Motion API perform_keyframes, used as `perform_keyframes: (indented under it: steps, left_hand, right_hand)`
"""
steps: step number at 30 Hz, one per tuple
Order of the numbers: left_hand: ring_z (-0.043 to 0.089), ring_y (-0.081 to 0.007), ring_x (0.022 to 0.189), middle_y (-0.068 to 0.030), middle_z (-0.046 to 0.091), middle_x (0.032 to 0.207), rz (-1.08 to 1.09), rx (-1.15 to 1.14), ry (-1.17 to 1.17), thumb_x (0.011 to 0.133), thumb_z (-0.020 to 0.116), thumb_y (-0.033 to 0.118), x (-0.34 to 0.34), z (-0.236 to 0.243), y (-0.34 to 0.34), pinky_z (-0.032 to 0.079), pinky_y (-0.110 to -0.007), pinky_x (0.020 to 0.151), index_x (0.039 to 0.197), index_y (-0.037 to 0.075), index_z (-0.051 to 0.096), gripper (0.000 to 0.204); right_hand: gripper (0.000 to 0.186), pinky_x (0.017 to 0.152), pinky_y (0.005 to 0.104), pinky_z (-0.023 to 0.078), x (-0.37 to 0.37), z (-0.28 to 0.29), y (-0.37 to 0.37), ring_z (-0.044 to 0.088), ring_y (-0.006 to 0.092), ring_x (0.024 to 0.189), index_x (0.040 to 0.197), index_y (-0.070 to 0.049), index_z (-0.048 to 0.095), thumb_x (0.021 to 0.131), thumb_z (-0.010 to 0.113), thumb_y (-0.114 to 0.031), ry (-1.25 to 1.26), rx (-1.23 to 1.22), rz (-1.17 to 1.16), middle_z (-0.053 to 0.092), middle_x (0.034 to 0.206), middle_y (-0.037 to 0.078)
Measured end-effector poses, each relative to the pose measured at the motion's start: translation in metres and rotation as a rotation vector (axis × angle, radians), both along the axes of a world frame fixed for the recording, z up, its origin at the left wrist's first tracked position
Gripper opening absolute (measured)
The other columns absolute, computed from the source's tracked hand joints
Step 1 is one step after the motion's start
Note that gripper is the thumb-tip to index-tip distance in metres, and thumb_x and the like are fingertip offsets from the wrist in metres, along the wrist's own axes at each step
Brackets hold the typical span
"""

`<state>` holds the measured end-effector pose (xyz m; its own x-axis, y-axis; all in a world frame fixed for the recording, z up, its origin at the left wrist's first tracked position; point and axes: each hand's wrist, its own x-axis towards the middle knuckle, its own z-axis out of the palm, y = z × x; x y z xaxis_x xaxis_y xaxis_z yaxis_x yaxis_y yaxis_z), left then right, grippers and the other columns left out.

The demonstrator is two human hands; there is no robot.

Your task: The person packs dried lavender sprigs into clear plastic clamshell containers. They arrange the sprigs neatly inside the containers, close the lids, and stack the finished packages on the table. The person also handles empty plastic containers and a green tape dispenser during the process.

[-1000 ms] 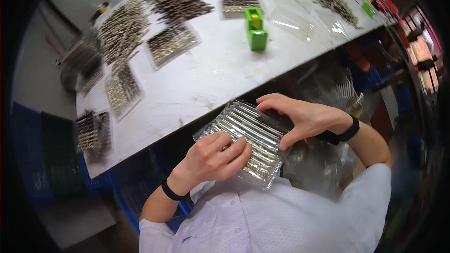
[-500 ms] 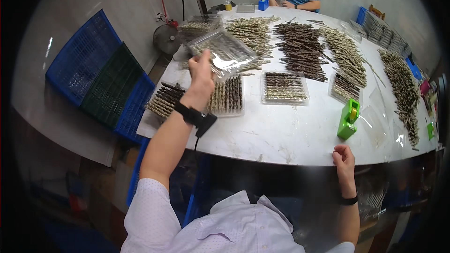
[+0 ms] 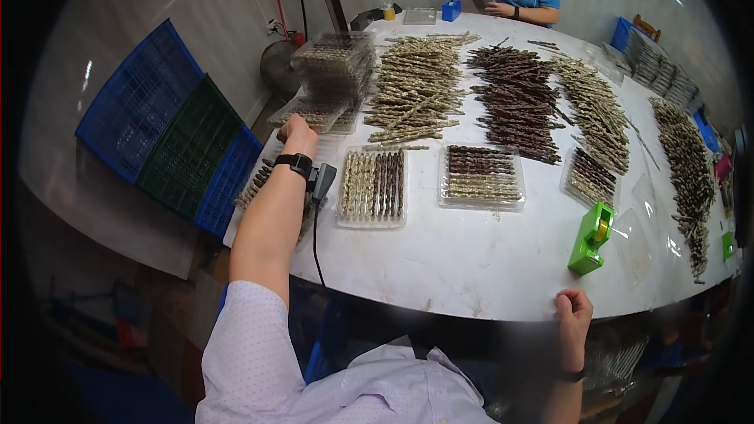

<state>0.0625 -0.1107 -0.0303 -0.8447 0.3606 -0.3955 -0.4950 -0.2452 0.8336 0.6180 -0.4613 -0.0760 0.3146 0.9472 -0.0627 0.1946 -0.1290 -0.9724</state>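
Okay, so taking mid-view as the clock's center, the left hand [image 3: 300,138] is curling at the near edge of a clear plastic pack of twisted sticks [image 3: 320,115], between 10 and 11 o'clock. Its fingertips are hiding from the camera, so I can't tell if they're pinching that pack or just touching it. A tall stack of similar packs [image 3: 334,61] is standing right behind, around 11. Over at 4, the right hand [image 3: 576,318] is hanging by the edge of the white table [image 3: 424,267], fingers loosely bent; can't tell if they're pressing together. A green tape dispenser [image 3: 589,245] is sitting at that hand's 12 o'clock. An uncovered-looking tray of light and dark sticks [image 3: 372,188] is lying dead center, and a dark stick heap [image 3: 514,102] is lying at 2.
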Motion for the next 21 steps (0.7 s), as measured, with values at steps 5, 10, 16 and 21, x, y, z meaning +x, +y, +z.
perform_keyframes:
  steps: [5,10,16,21]
  left_hand:
    - [0.066,-0.0327,0.093,-0.0227,0.057,0.118,0.012,0.371,0.006,0.082,0.058,0.010,-0.009,0.023,0.001,0.060,-0.045,0.073,0.114,-0.010,0.047,0.040]
    - [0.067,-0.0335,0.091,-0.0218,0.059,0.117,-0.058,0.511,0.034,0.082,0.058,0.013,0.008,0.072,0.033,0.060,-0.044,0.074,0.113,-0.010,0.052,0.039]
    - [0.060,-0.0351,0.109,-0.0234,0.056,0.125,0.005,0.267,0.020,0.088,0.062,0.028,0.021,0.082,0.111,0.054,-0.046,0.090,0.121,-0.008,0.049,0.051]
    - [0.043,-0.0379,0.129,-0.0235,0.034,0.147,-0.208,-0.043,0.347,0.086,0.067,0.031,-0.021,0.063,0.158,0.039,-0.045,0.105,0.142,-0.003,0.029,0.076]
  right_hand:
    - [0.006,0.055,0.0193,0.041,-0.001,-0.007,-0.001,0.050,0.0041,0.065,0.086,-0.003,0.060,0.089,0.060,-0.008,-0.023,0.040,0.011,0.057,0.075,-0.002]
    - [0.007,0.053,0.0196,0.036,-0.004,-0.008,-0.001,0.046,0.0036,0.061,0.084,-0.001,0.059,0.088,0.059,-0.006,-0.038,0.063,-0.021,0.055,0.072,-0.002]
    - [0.007,0.053,0.0203,0.036,-0.008,-0.009,0.001,0.046,0.0037,0.060,0.080,0.000,0.059,0.086,0.060,-0.005,-0.098,0.079,-0.079,0.055,0.069,-0.002]
    - [0.007,0.051,0.0212,0.037,-0.009,-0.011,0.001,0.047,0.0046,0.059,0.079,0.001,0.059,0.085,0.060,-0.003,-0.079,0.082,-0.101,0.055,0.069,-0.001]
